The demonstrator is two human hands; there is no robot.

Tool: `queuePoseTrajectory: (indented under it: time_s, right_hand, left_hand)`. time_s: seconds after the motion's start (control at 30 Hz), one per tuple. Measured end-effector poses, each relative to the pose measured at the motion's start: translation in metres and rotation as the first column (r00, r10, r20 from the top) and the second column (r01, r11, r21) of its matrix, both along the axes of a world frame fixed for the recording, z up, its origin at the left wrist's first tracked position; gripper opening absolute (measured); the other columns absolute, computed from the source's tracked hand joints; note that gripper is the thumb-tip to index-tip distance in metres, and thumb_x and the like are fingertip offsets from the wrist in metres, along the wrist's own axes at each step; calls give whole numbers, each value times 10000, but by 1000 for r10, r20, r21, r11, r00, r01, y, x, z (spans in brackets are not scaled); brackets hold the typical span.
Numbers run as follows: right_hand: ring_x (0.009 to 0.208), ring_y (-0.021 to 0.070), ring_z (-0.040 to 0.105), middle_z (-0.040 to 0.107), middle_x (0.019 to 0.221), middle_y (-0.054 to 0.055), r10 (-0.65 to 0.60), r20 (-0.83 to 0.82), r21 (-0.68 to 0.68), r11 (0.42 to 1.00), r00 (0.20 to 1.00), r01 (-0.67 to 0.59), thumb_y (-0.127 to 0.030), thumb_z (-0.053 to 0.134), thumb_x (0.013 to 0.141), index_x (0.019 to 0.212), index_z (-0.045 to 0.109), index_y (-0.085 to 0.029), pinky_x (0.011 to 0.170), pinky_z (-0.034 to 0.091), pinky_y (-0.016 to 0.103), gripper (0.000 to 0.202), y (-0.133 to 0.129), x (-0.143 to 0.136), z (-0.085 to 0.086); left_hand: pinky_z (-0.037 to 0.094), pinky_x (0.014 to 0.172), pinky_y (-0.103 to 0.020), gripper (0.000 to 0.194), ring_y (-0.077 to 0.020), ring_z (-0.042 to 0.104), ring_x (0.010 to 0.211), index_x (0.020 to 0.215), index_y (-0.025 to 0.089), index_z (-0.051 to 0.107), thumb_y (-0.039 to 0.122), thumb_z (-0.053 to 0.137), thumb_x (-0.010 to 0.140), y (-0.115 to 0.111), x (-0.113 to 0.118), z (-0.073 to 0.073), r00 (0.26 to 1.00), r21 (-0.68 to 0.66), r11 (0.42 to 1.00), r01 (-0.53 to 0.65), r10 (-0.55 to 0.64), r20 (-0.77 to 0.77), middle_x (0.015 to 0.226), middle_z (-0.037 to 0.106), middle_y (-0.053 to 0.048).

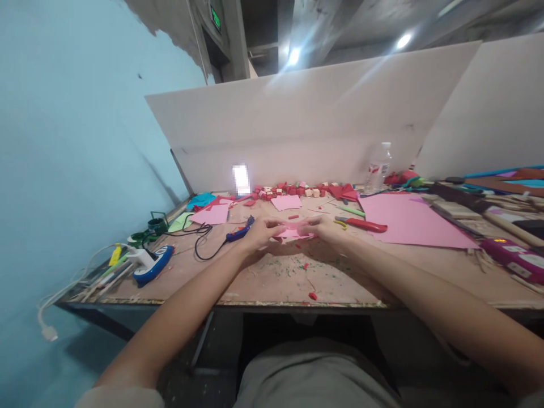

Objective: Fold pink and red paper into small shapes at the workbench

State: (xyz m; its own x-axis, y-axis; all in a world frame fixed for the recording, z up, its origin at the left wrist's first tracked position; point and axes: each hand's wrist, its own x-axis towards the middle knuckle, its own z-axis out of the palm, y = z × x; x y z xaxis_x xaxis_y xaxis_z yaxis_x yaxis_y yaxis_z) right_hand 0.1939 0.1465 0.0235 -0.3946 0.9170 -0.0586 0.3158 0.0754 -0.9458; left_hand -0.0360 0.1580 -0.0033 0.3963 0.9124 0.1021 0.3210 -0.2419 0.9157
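Note:
Between my two hands, just over the middle of the table, is a small piece of pink paper (pixel 293 233). My left hand (pixel 262 231) pinches its left end, and my right hand (pixel 325 229) grips its right end with thumb and fingers. Beside my left hand lies a blue glue gun (pixel 240 233) with a black cord. A utility knife with a red handle (pixel 368 225) rests to the right of my right hand. Behind the hands lie another pink paper piece (pixel 286 202) and a small red stick (pixel 293 217).
Small red and pale blocks (pixel 293 191) line the back by the white partition (pixel 297 124). A large pink sheet (pixel 414 221) and a plastic bottle (pixel 379 167) are at right. A blue power strip (pixel 153 266) lies left. Scraps litter the table (pixel 263 286).

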Motion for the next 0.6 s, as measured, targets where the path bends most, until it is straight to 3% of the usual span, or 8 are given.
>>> queuePoseTrajectory:
  time_s: [0.4,0.6]
  right_hand:
    - [1073,237,666,644,1282,101,33,-52,74,997,998,-29,-313,654,1000,1240,648,-162,897,588,429,283,-1,2,2]
    - [950,197,692,690,1164,80,104,-10,90,991,995,-103,-296,661,997,1170,675,-149,818,604,371,227,-1,2,1]
  left_hand:
    - [595,875,-441,351,-238,679,1038,1272,157,619,363,637,988,-4,2,7,999,-78,997,-19,21,30,1244,657,-107]
    - [596,872,-437,341,-235,680,1032,1262,155,623,356,639,987,-6,3,7,1000,-52,998,-21,21,0,1236,660,-105]
